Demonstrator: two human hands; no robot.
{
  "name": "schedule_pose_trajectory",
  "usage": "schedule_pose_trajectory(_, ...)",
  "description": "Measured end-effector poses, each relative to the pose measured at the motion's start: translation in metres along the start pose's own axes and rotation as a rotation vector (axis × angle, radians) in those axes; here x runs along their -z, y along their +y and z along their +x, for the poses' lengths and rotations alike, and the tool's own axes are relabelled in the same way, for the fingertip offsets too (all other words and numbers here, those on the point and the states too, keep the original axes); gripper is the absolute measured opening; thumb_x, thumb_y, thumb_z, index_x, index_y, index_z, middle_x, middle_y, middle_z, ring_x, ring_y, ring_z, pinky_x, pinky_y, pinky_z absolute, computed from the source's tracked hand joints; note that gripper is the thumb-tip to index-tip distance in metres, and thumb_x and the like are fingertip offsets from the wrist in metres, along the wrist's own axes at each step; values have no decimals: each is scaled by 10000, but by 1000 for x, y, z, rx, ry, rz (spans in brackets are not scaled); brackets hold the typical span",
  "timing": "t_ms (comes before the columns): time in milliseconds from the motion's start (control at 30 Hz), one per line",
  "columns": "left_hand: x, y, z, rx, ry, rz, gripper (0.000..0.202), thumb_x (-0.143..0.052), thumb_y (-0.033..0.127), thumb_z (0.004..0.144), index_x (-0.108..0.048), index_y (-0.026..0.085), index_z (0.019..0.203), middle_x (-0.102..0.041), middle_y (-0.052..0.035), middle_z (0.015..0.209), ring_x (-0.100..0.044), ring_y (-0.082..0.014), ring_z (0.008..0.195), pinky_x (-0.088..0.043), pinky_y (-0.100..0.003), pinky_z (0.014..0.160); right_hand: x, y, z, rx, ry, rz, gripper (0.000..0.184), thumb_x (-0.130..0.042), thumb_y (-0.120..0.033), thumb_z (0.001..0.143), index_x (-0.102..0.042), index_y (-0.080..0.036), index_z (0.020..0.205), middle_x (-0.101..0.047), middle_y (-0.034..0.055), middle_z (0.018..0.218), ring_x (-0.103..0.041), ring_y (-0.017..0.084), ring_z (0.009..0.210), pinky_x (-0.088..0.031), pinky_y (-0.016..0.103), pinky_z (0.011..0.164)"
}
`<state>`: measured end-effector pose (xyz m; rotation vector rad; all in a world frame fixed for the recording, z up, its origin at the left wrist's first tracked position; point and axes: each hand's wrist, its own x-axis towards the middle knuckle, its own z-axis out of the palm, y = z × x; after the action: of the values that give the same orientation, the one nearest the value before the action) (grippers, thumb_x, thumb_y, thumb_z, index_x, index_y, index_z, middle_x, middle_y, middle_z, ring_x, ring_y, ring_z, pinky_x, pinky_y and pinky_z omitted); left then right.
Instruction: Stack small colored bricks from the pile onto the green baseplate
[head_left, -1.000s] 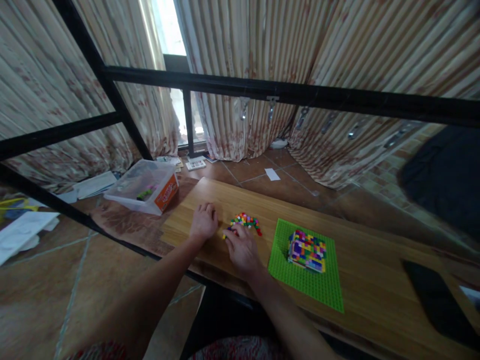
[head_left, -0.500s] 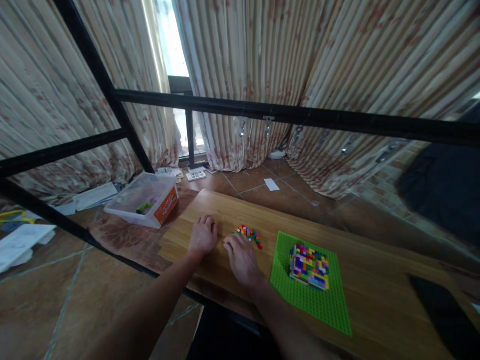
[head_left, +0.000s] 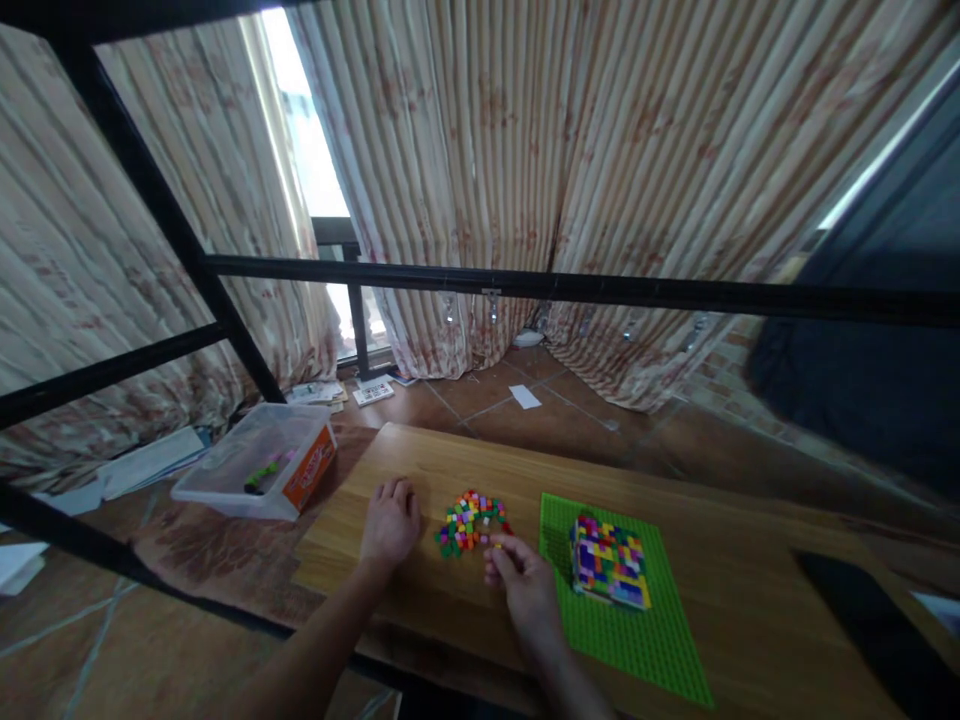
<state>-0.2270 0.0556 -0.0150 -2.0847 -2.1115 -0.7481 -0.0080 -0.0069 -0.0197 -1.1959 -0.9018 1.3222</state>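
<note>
My right hand [head_left: 529, 590] is closed in a pinch, with a small yellow brick [head_left: 498, 546] showing at its fingertips. It hovers just right of a loose pile of small coloured bricks [head_left: 469, 522] on the wooden table. On the pile's other side, my left hand [head_left: 391, 522] lies on the tabletop, fingers loosely bent and apart, holding nothing that I can see. A green baseplate [head_left: 637, 645] lies to the right. On it stands a low block of many-coloured bricks [head_left: 611, 562], apart from my hands.
A clear plastic box [head_left: 232, 455] with an orange label and a few pieces inside stands beyond the table's left end. Black metal rails [head_left: 420, 275] run behind the table [head_left: 742, 600]. A dark flat object [head_left: 862, 610] lies at the right.
My right hand has drawn back to the right from the pile and now pinches a yellow brick, leaving more of the pile in sight. The view has tilted up; my left hand still rests on the table.
</note>
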Motion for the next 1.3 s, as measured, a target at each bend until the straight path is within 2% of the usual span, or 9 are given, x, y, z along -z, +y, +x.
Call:
schedule_pose_trajectory(300, 3, 2, 1, 0, -7, 57, 166, -451, 212, 893, -611, 208, 939, -662, -114, 1028, -587, -278, 1002, -477, -419, 950, -8, 4, 5, 7, 40, -100, 326, -642, -478, 720, -739, -194, 847, -646, 5, 599, -617, 175, 550, -524, 280, 516)
schedule_pose_trajectory(567, 3, 2, 1, -7, 2, 64, 169, -455, 212, 892, -614, 207, 950, -666, -114, 1015, -595, -281, 995, -480, -426, 926, -11, 7, 7, 21, 85, -163, 339, -596, -464, 741, -737, -191, 883, -678, 14, 656, -614, 168, 530, -507, 273, 497)
schedule_pose_trajectory(667, 3, 2, 2, -5, -7, 56, 169, -453, 214, 892, -614, 209, 943, -670, -110, 1020, -595, -279, 993, -479, -424, 930, -9, 4, 9, 72, 51, -327, 321, -585, -415, 768, -764, -198, 923, -723, 33, 724, -639, 181, 567, -513, 286, 534)
schedule_pose_trajectory(800, 2, 2, 3, 3, -6, 58, 174, -450, 218, 891, -617, 202, 940, -672, -115, 1016, -591, -282, 1003, -480, -425, 934, -9, -3, 13, 203, 32, -576, 252, -569, -283, 788, -787, -213, 895, -757, 52, 772, -688, 206, 687, -530, 319, 686)
schedule_pose_trajectory(900, 3, 1, 3, -4, -14, 63, 185, -448, 220, 892, -619, 194, 954, -674, -122, 1024, -590, -287, 1002, -478, -433, 942, -11, -6, 16, 276, 41, -658, 236, -580, -211, 769, -786, -229, 884, -770, 48, 820, -695, 198, 731, -523, 316, 741)
schedule_pose_trajectory(1000, 4, 2, 3, 1, -16, 60, 181, -452, 226, 891, -620, 197, 953, -673, -119, 1030, -591, -288, 1008, -478, -431, 942, -11, -5, 15, 283, 46, -628, 248, -586, -198, 757, -770, -233, 920, -760, 31, 806, -684, 185, 712, -519, 298, 724)
schedule_pose_trajectory(1100, 5, 3, 3, 2, -21, 61, 187, -452, 226, 889, -621, 196, 963, -672, -120, 1038, -591, -286, 1021, -477, -425, 944, -6, -5, 8, 227, 45, -522, 205, -606, -251, 754, -730, -221, 916, -714, 1, 698, -650, 171, 623, -497, 267, 623)
schedule_pose_trajectory(1200, 4, 2, 3, 1, -23, 64, 204, -438, 224, 891, -625, 190, 966, -674, -126, 1044, -590, -286, 1021, -473, -425, 950, 4, -9, -4, 199, 64, -399, 139, -648, -350, 752, -666, -221, 801, -670, -11, 647, -617, 164, 585, -474, 252, 562)
schedule_pose_trajectory(1300, 2, 0, 4, -12, -15, 64, 213, -432, 233, 890, -626, 189, 965, -677, -127, 1039, -590, -288, 1019, -469, -432, 957, 14, -17, -17, 186, 70, -265, 222, -676, -434, 746, -632, -219, 708, -666, 7, 650, -622, 172, 614, -501, 272, 591)
